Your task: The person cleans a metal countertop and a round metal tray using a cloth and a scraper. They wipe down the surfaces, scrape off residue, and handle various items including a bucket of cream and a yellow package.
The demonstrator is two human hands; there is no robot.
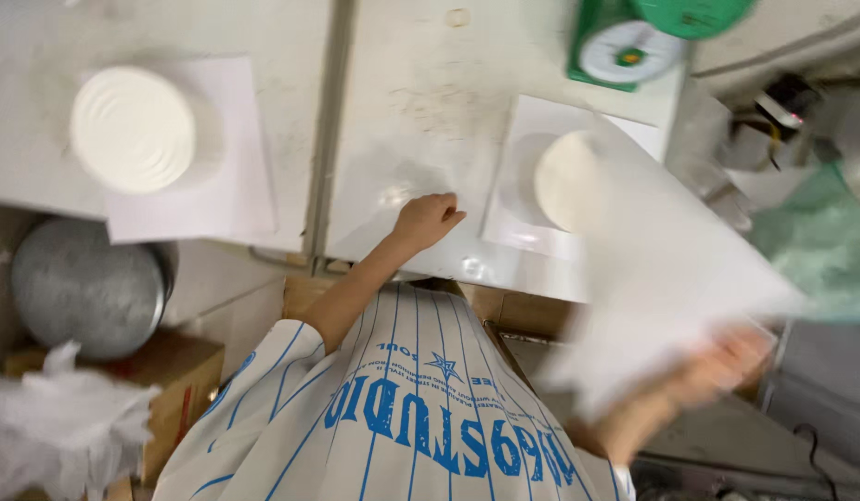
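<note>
My left hand (427,221) rests with curled fingers on the white worktop (420,102), holding nothing. My right hand (722,366), blurred by motion, grips a large white sheet of paper (662,278) low at the right. The sheet partly covers a round white cake (562,181) that sits on a white paper square (527,186). A second round white cake with ringed ridges on top (133,128) stands on its own paper square (221,158) at the far left. My striped white and blue shirt (402,417) fills the bottom of the view.
A green kitchen scale with a white dial (625,48) stands at the top edge. A grey metal bowl (82,288) rests on a cardboard box (184,376) at the left. A crumpled white plastic bag (58,427) lies bottom left. Greenish translucent plastic (820,241) hangs at the right.
</note>
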